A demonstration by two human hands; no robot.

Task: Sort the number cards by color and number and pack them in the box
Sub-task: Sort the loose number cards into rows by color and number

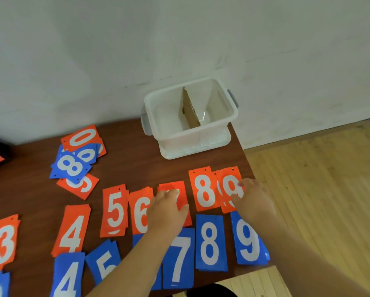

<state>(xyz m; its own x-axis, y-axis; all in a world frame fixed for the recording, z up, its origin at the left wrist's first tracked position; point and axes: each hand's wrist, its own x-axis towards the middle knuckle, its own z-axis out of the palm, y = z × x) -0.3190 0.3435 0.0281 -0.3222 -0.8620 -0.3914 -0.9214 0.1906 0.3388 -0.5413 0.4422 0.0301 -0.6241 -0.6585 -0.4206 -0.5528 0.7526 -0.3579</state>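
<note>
Head view, angled down, close over table [124,133]

A plain indoor room, more like a bare activity or study corner than a kitchen or workshop; which kind of building it belongs to cannot be told. A dark brown wooden table [124,133] stands with its far edge against a white painted wall [179,39] that shows scuffs and faint marks. Beyond the table's right edge lies a light wood-plank floor [319,179], meeting the wall at a pale baseboard. A translucent white plastic storage box [231,116] with grey handles sits at the table's far right corner. No appliances, tools, shelves or office gear appear anywhere; the furnishing is sparse and plain.
</note>
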